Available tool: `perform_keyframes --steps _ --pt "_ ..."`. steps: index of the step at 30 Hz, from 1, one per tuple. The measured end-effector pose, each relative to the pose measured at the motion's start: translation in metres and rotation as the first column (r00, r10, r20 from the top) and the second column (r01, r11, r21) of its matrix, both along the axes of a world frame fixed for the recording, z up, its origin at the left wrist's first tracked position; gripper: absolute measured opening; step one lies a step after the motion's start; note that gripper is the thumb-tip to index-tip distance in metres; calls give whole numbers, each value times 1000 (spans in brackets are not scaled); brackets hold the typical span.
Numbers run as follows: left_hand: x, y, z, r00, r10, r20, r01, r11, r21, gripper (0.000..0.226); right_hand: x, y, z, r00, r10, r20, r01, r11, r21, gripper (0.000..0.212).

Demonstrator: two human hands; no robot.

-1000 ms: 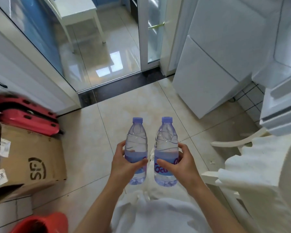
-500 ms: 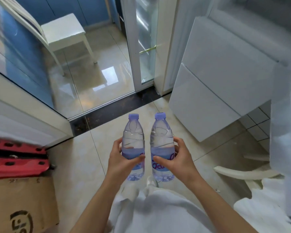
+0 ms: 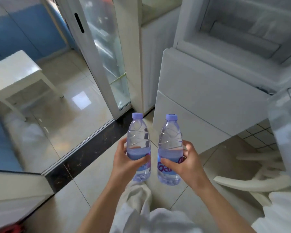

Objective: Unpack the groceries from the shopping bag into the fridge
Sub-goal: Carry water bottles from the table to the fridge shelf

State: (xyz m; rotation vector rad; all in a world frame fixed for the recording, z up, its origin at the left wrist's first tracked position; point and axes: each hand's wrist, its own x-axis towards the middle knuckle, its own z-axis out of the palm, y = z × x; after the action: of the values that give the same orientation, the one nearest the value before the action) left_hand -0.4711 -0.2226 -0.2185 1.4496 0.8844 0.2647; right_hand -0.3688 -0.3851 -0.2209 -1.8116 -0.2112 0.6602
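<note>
View swung up toward fridge; cardboard box gone. Left hand grips left bottle, right hand grips right bottle, both upright above beige tile floor; white stool beyond glass door.

Left bottle beside right bottle, both upright, apart; fridge behind right; stool far left.

Two bottles: clear ribbed plastic, glossy blue labels, matt lilac caps | fridge: smooth white, slight sheen | floor: glossy beige tile, dark polished stone sill | door: glass in white frame | trousers: soft white cloth
</note>
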Motion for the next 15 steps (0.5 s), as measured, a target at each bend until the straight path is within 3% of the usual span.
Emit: perform_keyframes --steps 7,15 --pt "95 82 16 964 -264 31 263 965 16 73 62 64 15 972 -234 37 232 971 54 74" --pt "209 127 37 875 -466 130 456 885 97 68 133 100 47 875 -464 142 450 885 118 74"
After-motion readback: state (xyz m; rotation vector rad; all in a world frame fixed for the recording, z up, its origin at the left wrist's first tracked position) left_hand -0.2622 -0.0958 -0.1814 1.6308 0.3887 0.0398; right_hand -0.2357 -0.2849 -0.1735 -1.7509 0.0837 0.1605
